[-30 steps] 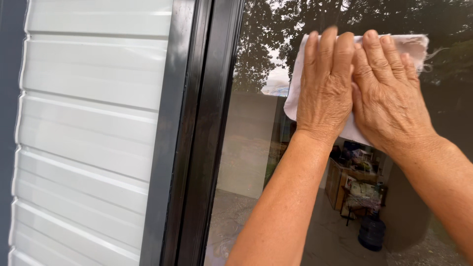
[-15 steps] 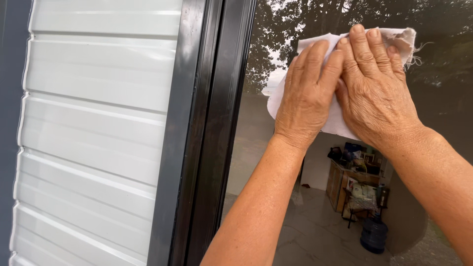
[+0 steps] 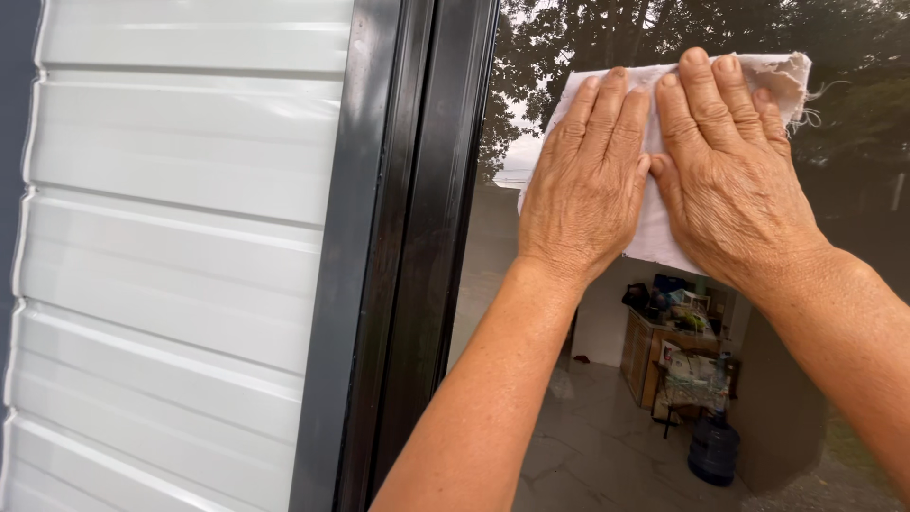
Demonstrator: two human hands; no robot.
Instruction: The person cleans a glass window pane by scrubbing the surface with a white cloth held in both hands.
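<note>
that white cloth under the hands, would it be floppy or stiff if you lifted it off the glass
Probably floppy: the cloth lies flat against the glass only where the left hand and right hand press it. It looks thin and light, with a frayed, threadbare top corner. It would likely slide easily on the smooth pane, and sag or drop if the hands let go.

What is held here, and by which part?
A white frayed cloth is not gripped but pinned flat against the dark glass pane under both open palms, left hand and right hand, across its middle.
</note>
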